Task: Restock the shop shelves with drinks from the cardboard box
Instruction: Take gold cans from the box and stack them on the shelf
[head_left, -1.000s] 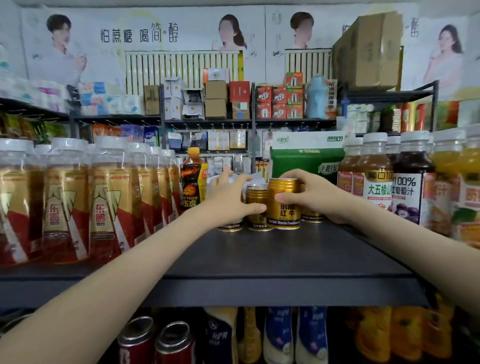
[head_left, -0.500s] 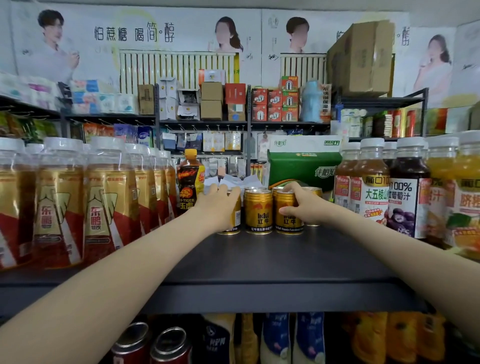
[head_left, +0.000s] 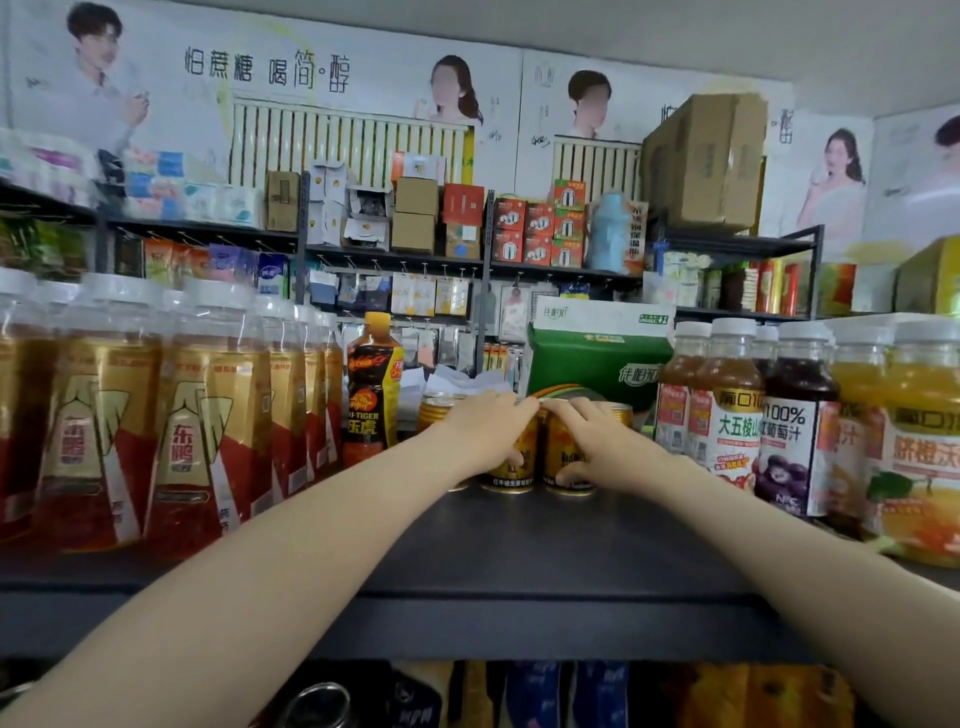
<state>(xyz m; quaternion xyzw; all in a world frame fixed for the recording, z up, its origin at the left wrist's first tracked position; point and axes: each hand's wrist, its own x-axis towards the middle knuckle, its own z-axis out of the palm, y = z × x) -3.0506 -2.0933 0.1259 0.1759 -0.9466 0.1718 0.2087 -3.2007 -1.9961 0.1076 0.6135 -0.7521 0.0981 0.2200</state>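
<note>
Left hand (head_left: 485, 426) grips one gold can (head_left: 511, 462); right hand (head_left: 597, 441) grips its neighbour (head_left: 563, 457).

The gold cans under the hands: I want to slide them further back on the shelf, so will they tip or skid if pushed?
The gold cans stand upright, short and wide-based, so they probably skid rather than tip. The dark shelf looks smooth, which likely helps sliding. On their sides they would probably roll, being round.

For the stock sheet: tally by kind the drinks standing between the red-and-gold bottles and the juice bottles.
Gold cans: 4 (partly covered by the hands)
Black Hi-Tiger bottle: 1
Total: 5
</note>
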